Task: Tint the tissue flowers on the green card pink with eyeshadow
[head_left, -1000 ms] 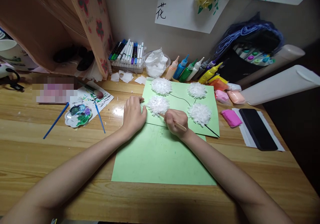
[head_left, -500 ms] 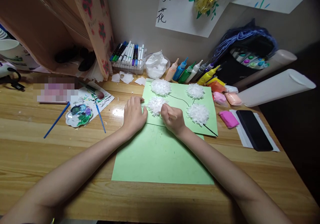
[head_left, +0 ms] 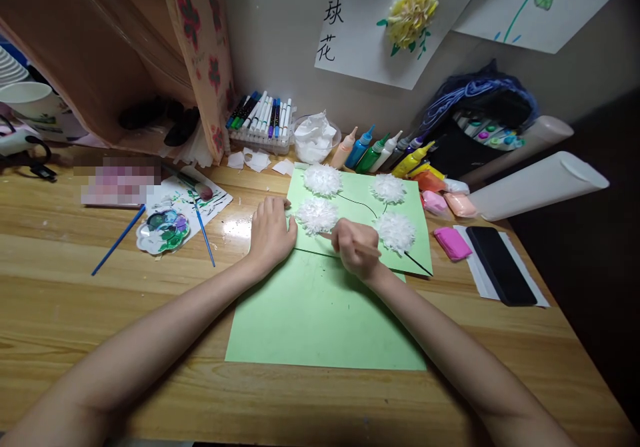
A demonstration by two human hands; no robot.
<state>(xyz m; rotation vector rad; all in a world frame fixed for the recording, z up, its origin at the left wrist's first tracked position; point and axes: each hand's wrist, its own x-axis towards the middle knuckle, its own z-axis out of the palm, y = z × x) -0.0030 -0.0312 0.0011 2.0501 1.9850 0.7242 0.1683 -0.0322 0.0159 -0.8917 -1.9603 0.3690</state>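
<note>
Wooden desk (head_left: 75,300), pale grain, glossy glare patch. Grey-white wall (head_left: 280,27) behind, bearing paper posters (head_left: 370,40) with painted flowers. Brown wooden shelf unit (head_left: 100,54) at left. Dim indoor light.

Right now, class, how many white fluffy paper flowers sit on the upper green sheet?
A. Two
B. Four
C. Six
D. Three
B: four white flowers lie on the upper green sheet, two at the back and two nearer the hands.
</note>
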